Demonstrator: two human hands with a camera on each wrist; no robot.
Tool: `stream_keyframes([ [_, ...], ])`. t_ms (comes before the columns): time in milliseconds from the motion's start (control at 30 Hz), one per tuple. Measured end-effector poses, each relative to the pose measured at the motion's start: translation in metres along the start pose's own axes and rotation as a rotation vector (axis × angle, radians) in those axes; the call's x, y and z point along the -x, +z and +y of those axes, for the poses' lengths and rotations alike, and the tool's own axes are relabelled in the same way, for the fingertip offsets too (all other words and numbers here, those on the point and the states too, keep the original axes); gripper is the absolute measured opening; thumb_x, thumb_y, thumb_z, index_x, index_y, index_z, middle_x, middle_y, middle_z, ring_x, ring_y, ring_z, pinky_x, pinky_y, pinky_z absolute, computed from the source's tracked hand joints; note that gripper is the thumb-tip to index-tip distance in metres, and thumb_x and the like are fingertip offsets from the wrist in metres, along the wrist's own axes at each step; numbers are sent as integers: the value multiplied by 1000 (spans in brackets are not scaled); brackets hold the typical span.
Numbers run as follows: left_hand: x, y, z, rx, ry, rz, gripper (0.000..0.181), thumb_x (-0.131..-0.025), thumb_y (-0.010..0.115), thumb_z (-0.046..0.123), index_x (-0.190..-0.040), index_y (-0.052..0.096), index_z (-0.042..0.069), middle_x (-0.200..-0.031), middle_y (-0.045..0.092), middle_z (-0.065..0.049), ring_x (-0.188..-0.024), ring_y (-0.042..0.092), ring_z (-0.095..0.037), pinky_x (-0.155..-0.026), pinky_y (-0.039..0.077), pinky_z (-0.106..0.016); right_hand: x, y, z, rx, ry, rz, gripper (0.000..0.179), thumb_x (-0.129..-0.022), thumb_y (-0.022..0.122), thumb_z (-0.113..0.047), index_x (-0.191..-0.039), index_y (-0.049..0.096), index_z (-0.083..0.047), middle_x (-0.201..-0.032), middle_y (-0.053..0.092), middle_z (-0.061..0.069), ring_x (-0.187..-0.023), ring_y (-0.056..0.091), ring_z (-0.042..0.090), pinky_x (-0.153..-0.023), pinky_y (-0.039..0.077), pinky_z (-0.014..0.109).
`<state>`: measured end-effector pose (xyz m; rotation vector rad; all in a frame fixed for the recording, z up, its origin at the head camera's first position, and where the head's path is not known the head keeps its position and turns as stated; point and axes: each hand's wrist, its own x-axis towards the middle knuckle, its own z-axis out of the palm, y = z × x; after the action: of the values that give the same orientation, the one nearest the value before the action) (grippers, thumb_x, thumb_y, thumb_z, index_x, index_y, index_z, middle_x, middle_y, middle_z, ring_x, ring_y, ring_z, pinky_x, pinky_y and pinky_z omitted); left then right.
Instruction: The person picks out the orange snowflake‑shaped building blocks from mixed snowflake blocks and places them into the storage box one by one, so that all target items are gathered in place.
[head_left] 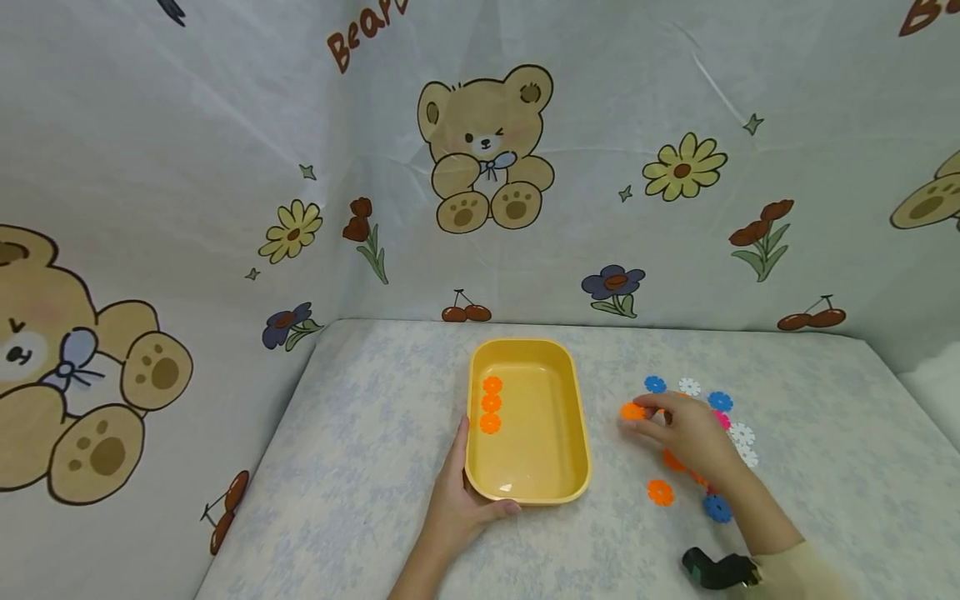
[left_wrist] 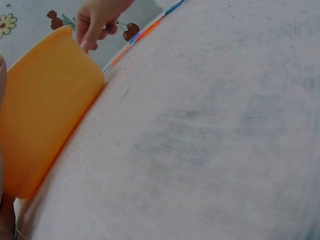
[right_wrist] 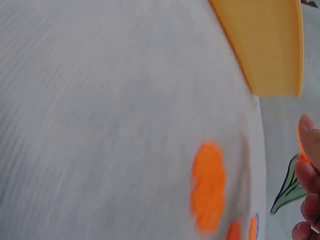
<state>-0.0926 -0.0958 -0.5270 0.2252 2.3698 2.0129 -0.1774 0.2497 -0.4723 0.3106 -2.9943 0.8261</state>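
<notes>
A yellow rectangular tray stands on the table, with a column of three orange flower-shaped pieces lying along the left of its floor. My left hand grips its near left corner, fingers along the left side and thumb at the front edge. Right of the tray, my right hand pinches an orange flower piece between thumb and fingers, above the table. In the right wrist view that piece shows only as an orange sliver behind the thumb.
Around and under the right hand lie loose flower pieces: blue, white, pink and orange. A black strap-like object is by the right sleeve. Bear-printed cloth hangs behind the table.
</notes>
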Motion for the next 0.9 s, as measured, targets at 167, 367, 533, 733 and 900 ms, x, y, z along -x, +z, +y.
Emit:
stream_keyframes([
  [167, 0, 0, -1, 38, -6, -13, 130, -67, 92, 35, -161, 3, 30, -167, 12, 6, -151, 25, -16, -114, 28, -12, -11, 6, -32, -61, -72, 59, 36, -79, 84, -31, -110, 75, -15, -87, 66, -6, -72, 47, 15, -54, 42, 19],
  [367, 0, 0, 0, 43, 28, -15, 128, -69, 91, 35, -161, 2, 24, -167, 11, -2, -150, 29, -23, -114, 31, -15, -24, 20, -67, -79, -197, 81, 35, -75, 86, -35, -104, 77, -16, -83, 63, -11, -75, 49, 12, -61, 45, 20],
  [533, 0, 0, 0, 44, 22, -17, 127, -71, 90, 34, -161, 2, 24, -167, 12, 0, -148, 32, -21, -114, 34, -16, -31, 34, -95, -71, -295, 37, 35, -74, 85, -37, -102, 77, -17, -80, 61, -13, -77, 52, 12, -66, 48, 21],
  [733, 0, 0, -1, 20, -12, -7, 128, -69, 91, 35, -161, 3, 27, -166, 14, 9, -146, 34, -10, -113, 32, -13, -36, 52, -122, -77, -388, -50, 34, -73, 84, -41, -97, 78, -18, -81, 66, -12, -78, 54, 9, -69, 50, 20],
  [900, 1, 0, 1, -48, -29, 20, 129, -67, 91, 42, -161, 5, 27, -166, 16, 7, -149, 29, -12, -114, 27, -12, -41, 63, -139, -17, -339, -152, 38, -72, 84, -46, -96, 79, -17, -84, 72, -10, -81, 57, 9, -76, 52, 26],
])
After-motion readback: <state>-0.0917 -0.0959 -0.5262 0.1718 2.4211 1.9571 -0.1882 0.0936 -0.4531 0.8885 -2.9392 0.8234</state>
